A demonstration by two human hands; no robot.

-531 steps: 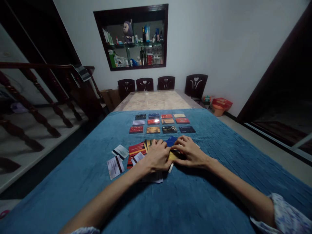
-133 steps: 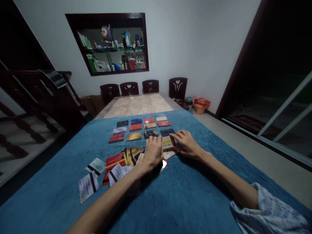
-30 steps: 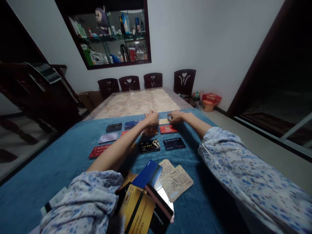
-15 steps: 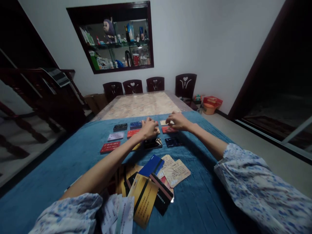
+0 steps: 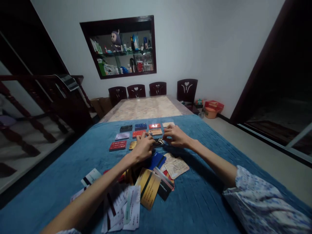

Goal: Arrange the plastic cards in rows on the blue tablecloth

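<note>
A blue cloth [image 5: 207, 195] covers the near end of a long table. On it lies a grid of several bank-style cards [image 5: 140, 126] in neat rows. My left hand [image 5: 142, 149] rests at the nearest row, its fingers stretched loosely forward over a gold card [image 5: 132, 145]. My right hand [image 5: 175, 136] is beside it, its fingers bent and pinched on a dark card [image 5: 159, 142] in the same row. Closer to me is a loose heap of cards [image 5: 152, 185], among them a blue one [image 5: 157, 160], a gold one with a black stripe and worn beige ones [image 5: 175, 166].
White striped cards [image 5: 124, 208] lie at the near left under my forearm. Beyond the cloth is the bare marble tabletop [image 5: 143, 109] with several dark chairs [image 5: 187, 89] at the far end. A wall cabinet [image 5: 122, 48], a stair railing [image 5: 36, 107] at left and a red basin [image 5: 212, 109] at right are around it.
Both hands have drawn back from the far rows of the grid to its nearest row. My view has pulled back, so the heap of cards sits further from me.
</note>
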